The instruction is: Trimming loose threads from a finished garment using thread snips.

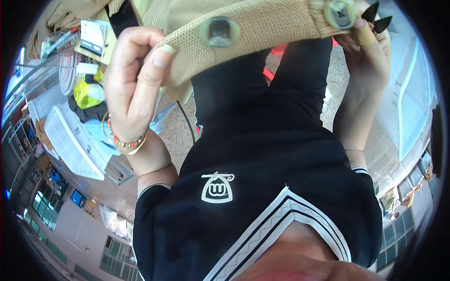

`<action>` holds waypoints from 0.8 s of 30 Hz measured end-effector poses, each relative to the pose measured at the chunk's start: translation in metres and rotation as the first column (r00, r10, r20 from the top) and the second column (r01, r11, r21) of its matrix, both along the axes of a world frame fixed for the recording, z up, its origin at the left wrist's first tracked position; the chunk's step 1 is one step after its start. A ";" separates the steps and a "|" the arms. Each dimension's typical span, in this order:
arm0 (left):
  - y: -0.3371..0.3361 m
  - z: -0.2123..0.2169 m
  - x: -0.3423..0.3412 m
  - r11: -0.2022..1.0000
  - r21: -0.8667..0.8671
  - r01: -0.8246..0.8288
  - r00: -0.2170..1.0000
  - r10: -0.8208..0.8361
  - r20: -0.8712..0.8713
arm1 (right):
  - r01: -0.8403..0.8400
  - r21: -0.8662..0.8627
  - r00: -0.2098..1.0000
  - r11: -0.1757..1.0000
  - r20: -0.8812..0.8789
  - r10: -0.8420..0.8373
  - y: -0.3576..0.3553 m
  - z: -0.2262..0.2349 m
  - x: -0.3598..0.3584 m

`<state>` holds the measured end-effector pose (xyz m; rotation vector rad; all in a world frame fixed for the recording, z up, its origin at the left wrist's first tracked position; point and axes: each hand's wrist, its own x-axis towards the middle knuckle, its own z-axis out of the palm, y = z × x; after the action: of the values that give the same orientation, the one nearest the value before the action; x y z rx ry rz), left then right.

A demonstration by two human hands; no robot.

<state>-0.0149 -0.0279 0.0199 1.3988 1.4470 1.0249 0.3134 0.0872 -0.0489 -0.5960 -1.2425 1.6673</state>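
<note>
A tan knitted garment (267,30) is stretched between my two hands, its ribbed button band running across the top of the view. My left hand (136,79) pinches the band's left end between thumb and fingers. Two buttons show on it: a dark-centred one (219,32) near the middle and a pale-rimmed one (340,14) at the right. My right hand (370,56) grips the band beside the right button, a tan wrap around one finger. Dark, parted blades of thread snips (382,22) stick out of the same hand; their handles are hidden.
To the left are a notepad (95,37), a yellow plastic bag (89,93) and a white plastic bin (72,140). A translucent tub (410,103) stands at the right. More tan knitwear (58,23) lies at the upper left. A dark cable (186,122) hangs beside my legs.
</note>
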 end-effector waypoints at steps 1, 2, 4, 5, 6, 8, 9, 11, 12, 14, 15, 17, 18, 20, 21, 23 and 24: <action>0.006 -0.004 0.001 0.991 0.133 0.020 0.999 -0.015 -0.040 | 0.024 -0.034 1.000 0.999 0.009 -0.023 0.003 0.003 0.005; 0.010 -0.001 0.005 0.992 0.125 0.018 0.997 -0.009 -0.072 | 0.048 -0.068 0.999 0.997 0.018 -0.047 0.006 0.005 0.010; 0.024 -0.002 0.010 0.993 0.119 0.020 0.994 -0.007 -0.108 | 0.062 0.007 0.993 0.998 0.104 -0.063 0.014 -0.005 0.018; 0.031 -0.009 0.013 0.982 0.188 0.016 0.965 0.034 -0.259 | 0.184 0.005 0.953 0.983 0.243 -0.180 0.015 -0.013 0.018; 0.036 -0.013 0.014 0.968 0.250 0.013 0.907 0.094 -0.410 | 0.234 0.016 0.915 0.972 0.335 -0.226 0.013 -0.009 -0.002; 0.047 -0.017 0.022 0.842 0.531 0.092 0.757 0.287 -0.587 | 0.277 0.122 0.861 0.953 0.410 -0.302 0.011 -0.018 -0.017; 0.043 -0.022 0.019 0.756 0.632 0.170 0.637 0.405 -0.656 | 0.304 0.189 0.886 0.934 0.303 -0.350 0.006 -0.017 -0.052; 0.031 -0.019 0.038 0.807 0.590 0.026 0.743 0.379 -0.552 | 0.298 0.313 0.817 0.902 0.405 -0.410 -0.004 0.000 -0.055; 0.035 -0.017 0.048 0.807 0.591 0.010 0.811 0.339 -0.477 | 0.261 0.441 0.679 0.859 0.548 -0.488 -0.012 0.022 -0.043; 0.033 -0.011 0.053 0.842 0.535 0.068 0.773 0.294 -0.562 | 0.094 0.526 0.711 0.845 0.559 -0.427 -0.024 0.054 -0.056; 0.028 -0.011 0.052 0.856 0.514 0.054 0.738 0.313 -0.598 | 0.012 0.597 0.820 0.802 0.453 -0.349 -0.017 0.036 -0.058; 0.032 -0.013 0.052 0.849 0.523 0.074 0.727 0.313 -0.610 | 0.042 0.678 0.912 0.734 0.275 -0.306 -0.014 0.028 -0.077; 0.033 -0.015 0.053 0.848 0.526 0.068 0.700 0.335 -0.631 | 0.111 0.840 0.916 0.531 0.121 -0.383 0.001 0.016 -0.098; 0.035 -0.019 0.054 0.849 0.528 0.033 0.700 0.358 -0.618 | -0.098 0.558 0.821 0.824 0.513 -0.250 -0.015 0.032 -0.084; 0.036 -0.019 0.055 0.849 0.527 0.043 0.702 0.349 -0.621 | -0.088 0.557 0.820 0.826 0.511 -0.258 -0.014 0.030 -0.085; 0.037 -0.016 0.056 0.870 0.493 0.003 0.748 0.325 -0.579 | 0.040 0.493 0.940 0.869 0.276 -0.199 -0.010 0.022 -0.089; 0.037 -0.016 0.056 0.868 0.496 0.001 0.756 0.324 -0.569 | 0.010 0.506 0.923 0.863 0.327 -0.202 -0.008 0.019 -0.088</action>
<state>0.0416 0.0095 0.0039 2.1617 1.9244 1.1163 0.2254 0.0792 -0.0303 -0.6573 -1.8017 1.0941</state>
